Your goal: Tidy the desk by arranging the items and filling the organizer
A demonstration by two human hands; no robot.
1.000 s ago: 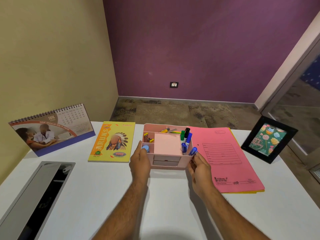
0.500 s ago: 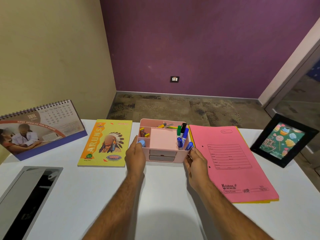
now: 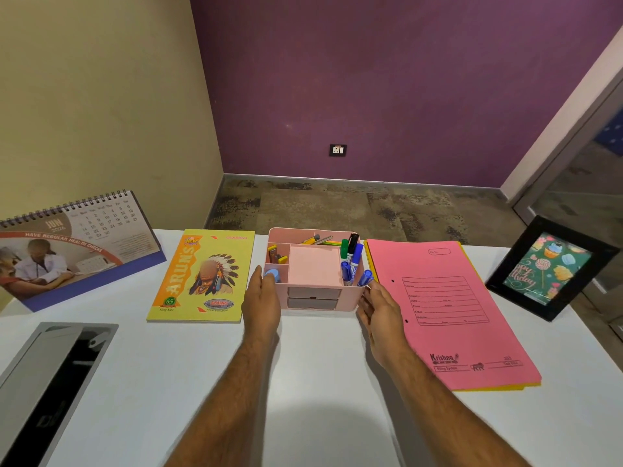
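Note:
A pink desk organizer [image 3: 350,299] stands near the desk's far edge, between a yellow notebook [image 3: 202,274] and a pink folder [image 3: 448,311]. It holds blue, green and black markers [image 3: 352,261], a pink note pad [image 3: 313,266], a blue-capped item at its front left and small items at the back. Two small drawers face me. My left hand [image 3: 261,305] lies flat against its left wall. My right hand [image 3: 382,311] touches its right front corner with the fingertips.
A spiral desk calendar [image 3: 74,247] stands at the far left and a black photo frame [image 3: 549,267] at the far right. A grey cable hatch [image 3: 50,382] is set into the white desk [image 3: 320,382] at the near left. Beyond the desk's far edge is the floor.
Both hands have pushed the organizer away from me, toward the desk's far edge; its front now sits behind the notebook's near edge. The view has shifted slightly.

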